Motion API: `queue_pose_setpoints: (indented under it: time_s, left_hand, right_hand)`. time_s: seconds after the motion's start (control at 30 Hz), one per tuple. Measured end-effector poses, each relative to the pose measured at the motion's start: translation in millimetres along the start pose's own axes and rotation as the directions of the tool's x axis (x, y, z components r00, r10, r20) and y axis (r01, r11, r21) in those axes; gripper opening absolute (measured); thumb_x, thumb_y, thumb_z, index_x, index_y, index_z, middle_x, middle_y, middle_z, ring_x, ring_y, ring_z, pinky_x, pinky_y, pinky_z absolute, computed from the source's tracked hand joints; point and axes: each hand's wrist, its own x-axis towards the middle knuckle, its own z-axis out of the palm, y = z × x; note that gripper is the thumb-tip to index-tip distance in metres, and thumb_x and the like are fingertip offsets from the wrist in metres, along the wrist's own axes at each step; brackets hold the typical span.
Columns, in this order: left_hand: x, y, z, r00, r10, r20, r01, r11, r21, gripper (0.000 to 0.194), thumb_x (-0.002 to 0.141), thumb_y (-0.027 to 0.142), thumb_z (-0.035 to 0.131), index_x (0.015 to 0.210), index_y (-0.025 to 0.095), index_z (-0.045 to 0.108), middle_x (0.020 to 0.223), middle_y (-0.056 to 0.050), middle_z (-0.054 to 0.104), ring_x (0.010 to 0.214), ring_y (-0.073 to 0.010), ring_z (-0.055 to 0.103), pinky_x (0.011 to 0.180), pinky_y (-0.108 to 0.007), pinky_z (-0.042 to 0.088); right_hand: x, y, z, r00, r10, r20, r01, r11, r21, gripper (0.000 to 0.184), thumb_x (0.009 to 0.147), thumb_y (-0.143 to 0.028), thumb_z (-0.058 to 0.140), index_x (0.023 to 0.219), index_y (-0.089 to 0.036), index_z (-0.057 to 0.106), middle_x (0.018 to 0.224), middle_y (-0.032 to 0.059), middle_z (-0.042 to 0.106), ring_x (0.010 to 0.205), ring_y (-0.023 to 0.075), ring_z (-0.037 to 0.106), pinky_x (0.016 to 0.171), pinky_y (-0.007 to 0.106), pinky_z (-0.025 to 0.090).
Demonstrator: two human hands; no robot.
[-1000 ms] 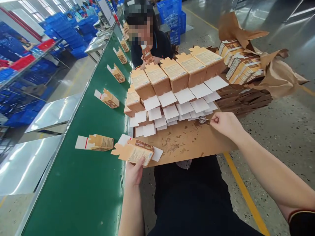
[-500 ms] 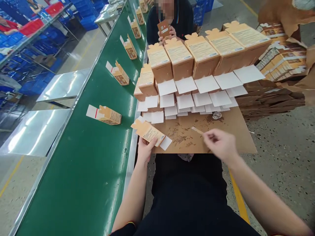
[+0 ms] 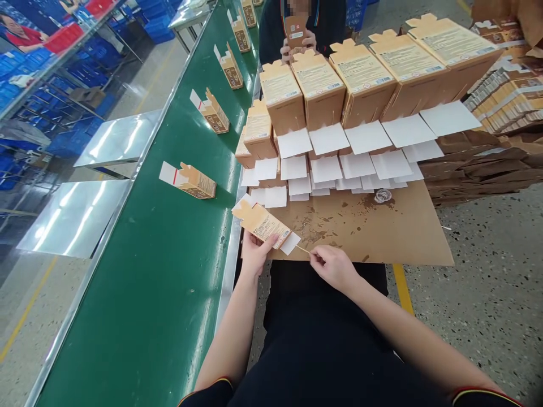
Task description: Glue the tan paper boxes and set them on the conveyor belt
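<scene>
A small tan carton (image 3: 263,225) with printed text lies tilted in my left hand (image 3: 255,252), thumb pressed on its printed face. Its white end flap (image 3: 291,243) sticks out towards the right. My right hand (image 3: 334,267) pinches a thin stick (image 3: 302,249), whose far tip reaches the edge of that white flap; whether it touches, I cannot tell. Both hands are over the near left edge of a brown cardboard sheet (image 3: 407,226), which carries dark smears. A small clear round dish (image 3: 382,196) sits on the sheet, close to the stacked cartons.
Stacked cartons (image 3: 365,68) with white flaps (image 3: 369,137) facing me fill the sheet's far side. On the left runs a green conveyor belt (image 3: 169,271) with several spaced cartons (image 3: 197,182). Across the stack, another person (image 3: 326,22) holds a brown carton. Folded cardboard (image 3: 479,169) is piled at right.
My right hand has moved left and slightly down, bringing the stick from above the smeared sheet to the carton's white flap. My left hand keeps its hold on the carton.
</scene>
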Motion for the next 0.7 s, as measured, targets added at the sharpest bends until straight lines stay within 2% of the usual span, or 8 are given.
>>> queue_pose_setpoints:
  time_s: [0.13, 0.3, 0.43, 0.7]
  left_hand:
    - [-9, -5, 3.7, 0.999, 0.036, 0.002, -0.036, 0.999, 0.034, 0.080, 0.063, 0.041, 0.107, 0.128, 0.023, 0.065, 0.135, -0.015, 0.077, 0.128, -0.0350, 0.076, 0.115, -0.053, 0.059]
    - [-28, -17, 12.5, 0.990, 0.126, -0.063, -0.111, 0.974, 0.199, 0.084, 0.064, 0.040, 0.107, 0.131, 0.023, 0.059, 0.131, -0.017, 0.075, 0.124, -0.0362, 0.077, 0.111, -0.052, 0.061]
    - [-37, -22, 16.8, 0.980, 0.170, -0.104, -0.130, 0.941, 0.313, 0.091, 0.062, 0.039, 0.107, 0.135, 0.027, 0.054, 0.129, -0.015, 0.076, 0.124, -0.0375, 0.077, 0.106, -0.050, 0.063]
    - [-36, -30, 22.6, 0.978, 0.179, -0.108, -0.117, 0.896, 0.428, 0.082, 0.061, 0.042, 0.106, 0.122, 0.028, 0.053, 0.115, -0.013, 0.079, 0.111, -0.0403, 0.081, 0.091, -0.049, 0.066]
  right_hand:
    - [2, 7, -16, 0.990, 0.114, -0.087, -0.110, 0.993, 0.050, 0.023, 0.103, -0.024, 0.059, 0.081, -0.025, 0.067, 0.073, 0.0023, 0.071, 0.065, 0.0172, 0.067, 0.065, 0.028, 0.056]
    - [-6, 8, -34, 0.962, 0.228, -0.149, -0.212, 0.970, 0.115, 0.021, 0.101, -0.032, 0.064, 0.083, -0.027, 0.073, 0.073, 0.0032, 0.075, 0.064, 0.0186, 0.069, 0.064, 0.031, 0.062]
    - [-16, 6, -42, 0.952, 0.259, -0.165, -0.238, 0.961, 0.139, 0.023, 0.101, -0.037, 0.066, 0.082, -0.027, 0.074, 0.073, 0.0032, 0.075, 0.063, 0.0188, 0.069, 0.063, 0.031, 0.063]
    - [-23, 1, -49, 0.946, 0.274, -0.175, -0.248, 0.956, 0.157, 0.025, 0.101, -0.038, 0.066, 0.081, -0.026, 0.074, 0.070, 0.0026, 0.074, 0.059, 0.0177, 0.068, 0.060, 0.030, 0.062]
